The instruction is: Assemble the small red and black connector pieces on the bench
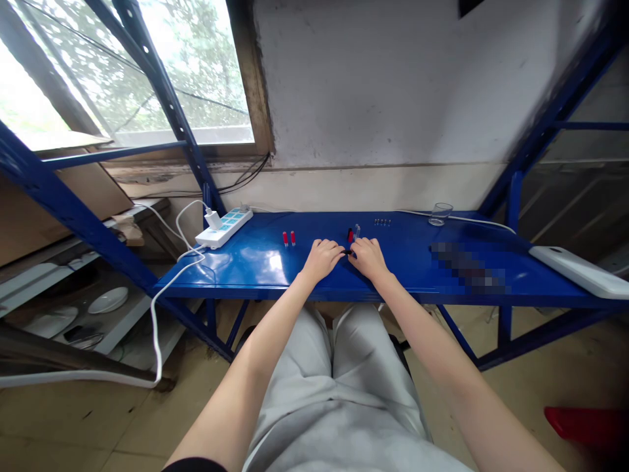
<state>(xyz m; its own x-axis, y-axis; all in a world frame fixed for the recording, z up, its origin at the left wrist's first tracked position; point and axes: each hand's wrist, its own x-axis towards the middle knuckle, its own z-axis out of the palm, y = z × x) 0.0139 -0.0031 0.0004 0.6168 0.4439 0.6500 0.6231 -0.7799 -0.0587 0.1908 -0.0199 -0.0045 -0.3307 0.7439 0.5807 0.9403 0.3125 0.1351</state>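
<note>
Left hand [323,259] and right hand [368,259] are both pinched on a small black piece [348,252], one per end, just inside the front edge of the blue table [246,270]. Decent stretch out left, two red tubes [293,237] standing before the power strip [227,227]. Tighter ahead: a red-and-black piece [350,234] right behind the right hand. Glass cup [439,214] near the back edge, can't make out contents.
</note>
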